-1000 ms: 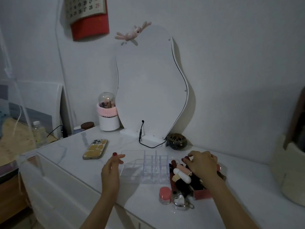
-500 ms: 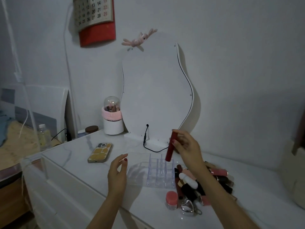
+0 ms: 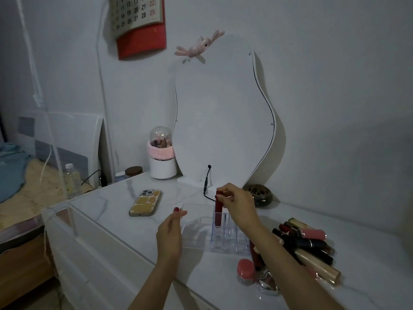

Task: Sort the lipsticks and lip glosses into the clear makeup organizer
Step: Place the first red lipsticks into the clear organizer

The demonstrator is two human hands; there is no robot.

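Lipstick [image 3: 218, 211], airborne before, now stands in organizer [image 3: 225, 233] (right hand [image 3: 238, 203] pinching; left hand [image 3: 169, 233] relaxed).

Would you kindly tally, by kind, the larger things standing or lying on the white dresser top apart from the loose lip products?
Clear plastic makeup organizer: 1
Phone in yellow patterned case: 1
White wavy-edged mirror: 1
White brush holder with clear dome: 1
Dark round perforated pot: 1
Total: 5
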